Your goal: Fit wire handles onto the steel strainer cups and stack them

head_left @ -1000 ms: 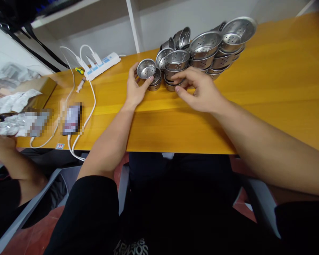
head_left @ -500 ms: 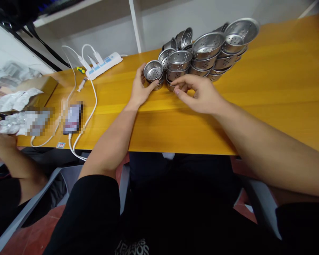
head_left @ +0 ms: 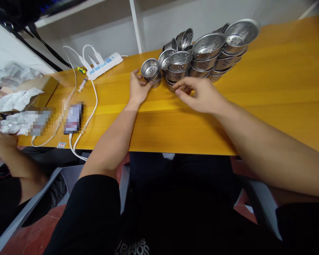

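A short stack of small perforated metal cups [head_left: 150, 69] stands at the left end of the group, its top cup leaning left. Around its left and front side is my left hand [head_left: 138, 89], fingers spread, the thumb by the lower cup and the other fingertips just off the rim. Beside it rises a taller stack of perforated cups [head_left: 179, 62]. My right hand [head_left: 198, 92] is in front of that stack, index finger by the bottom cup, thumb and index apart. Larger perforated metal bowls [head_left: 208, 47] are stacked to the right and behind.
On the wooden table [head_left: 175, 131] lie a phone [head_left: 73, 118] with a white cable, a power strip [head_left: 105, 65], a syringe [head_left: 82, 85] and a yellow-handled tool [head_left: 81, 70]. At the left are plastic bags [head_left: 18, 99] and another person's arm [head_left: 23, 170].
The top of the small cup stack has shifted left and slightly up. My left fingers have loosened from its rim and moved a little left. My right hand has barely moved.
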The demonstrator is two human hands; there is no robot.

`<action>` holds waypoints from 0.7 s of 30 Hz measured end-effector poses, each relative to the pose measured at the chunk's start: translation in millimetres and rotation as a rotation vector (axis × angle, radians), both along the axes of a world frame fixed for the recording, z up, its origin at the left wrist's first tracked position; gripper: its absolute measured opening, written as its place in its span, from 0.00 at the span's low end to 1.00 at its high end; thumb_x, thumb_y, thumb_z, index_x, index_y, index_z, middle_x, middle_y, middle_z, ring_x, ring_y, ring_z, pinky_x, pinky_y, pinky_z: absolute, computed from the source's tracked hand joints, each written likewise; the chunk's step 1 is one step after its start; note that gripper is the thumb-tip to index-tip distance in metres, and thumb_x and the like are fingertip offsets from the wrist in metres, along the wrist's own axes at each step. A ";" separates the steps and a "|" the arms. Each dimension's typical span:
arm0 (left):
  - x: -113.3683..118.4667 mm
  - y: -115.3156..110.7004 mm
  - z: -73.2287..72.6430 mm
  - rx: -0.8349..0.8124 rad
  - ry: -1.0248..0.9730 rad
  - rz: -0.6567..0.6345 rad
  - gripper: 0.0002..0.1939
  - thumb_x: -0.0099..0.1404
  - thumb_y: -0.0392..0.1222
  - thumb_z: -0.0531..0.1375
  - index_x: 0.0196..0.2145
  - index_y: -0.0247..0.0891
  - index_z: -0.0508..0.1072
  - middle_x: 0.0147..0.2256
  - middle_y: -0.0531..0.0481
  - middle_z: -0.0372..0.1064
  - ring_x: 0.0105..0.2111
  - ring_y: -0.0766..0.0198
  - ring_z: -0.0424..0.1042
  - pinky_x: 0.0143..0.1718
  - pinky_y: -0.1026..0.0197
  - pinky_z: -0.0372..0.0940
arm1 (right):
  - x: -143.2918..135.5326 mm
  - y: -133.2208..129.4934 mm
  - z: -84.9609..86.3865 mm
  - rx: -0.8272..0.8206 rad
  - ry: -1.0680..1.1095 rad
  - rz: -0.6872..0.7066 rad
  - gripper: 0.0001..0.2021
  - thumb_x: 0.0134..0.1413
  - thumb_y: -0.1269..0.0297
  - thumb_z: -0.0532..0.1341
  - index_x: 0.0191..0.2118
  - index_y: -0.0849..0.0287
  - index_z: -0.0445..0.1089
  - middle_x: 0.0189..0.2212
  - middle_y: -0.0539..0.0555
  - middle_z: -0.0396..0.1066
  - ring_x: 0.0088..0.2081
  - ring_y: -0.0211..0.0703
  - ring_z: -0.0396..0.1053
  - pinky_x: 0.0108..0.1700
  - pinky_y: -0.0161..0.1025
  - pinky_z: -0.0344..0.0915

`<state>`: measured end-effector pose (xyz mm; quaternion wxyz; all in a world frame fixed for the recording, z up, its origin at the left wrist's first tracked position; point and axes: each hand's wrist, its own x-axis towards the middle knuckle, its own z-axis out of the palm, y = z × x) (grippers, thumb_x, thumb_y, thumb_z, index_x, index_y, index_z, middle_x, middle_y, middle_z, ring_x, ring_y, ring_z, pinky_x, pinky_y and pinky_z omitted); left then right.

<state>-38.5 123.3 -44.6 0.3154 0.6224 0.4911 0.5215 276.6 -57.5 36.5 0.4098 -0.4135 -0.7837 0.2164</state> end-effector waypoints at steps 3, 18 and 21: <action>-0.2 0.7 -0.8 0.001 -0.014 -0.002 0.47 0.65 0.55 0.95 0.68 0.51 0.73 0.62 0.43 0.74 0.67 0.42 0.85 0.87 0.29 0.74 | 5.4 8.6 -7.5 -0.042 -0.012 -0.006 0.25 0.74 0.40 0.75 0.64 0.51 0.90 0.51 0.63 0.92 0.46 0.71 0.89 0.58 0.78 0.90; 5.7 -12.2 7.4 -0.001 -0.006 0.007 0.44 0.67 0.46 0.93 0.68 0.49 0.73 0.69 0.38 0.75 0.69 0.40 0.85 0.83 0.30 0.80 | 11.8 20.8 -26.1 -0.098 -0.006 0.073 0.34 0.75 0.36 0.81 0.76 0.45 0.87 0.74 0.60 0.88 0.74 0.81 0.86 0.85 0.87 0.77; 4.7 -13.7 7.4 0.047 0.033 -0.034 0.40 0.69 0.45 0.91 0.67 0.48 0.74 0.73 0.35 0.75 0.74 0.39 0.82 0.83 0.31 0.80 | 12.8 23.2 -28.6 -0.109 0.004 0.080 0.37 0.74 0.34 0.82 0.79 0.45 0.85 0.75 0.61 0.87 0.75 0.81 0.86 0.85 0.86 0.76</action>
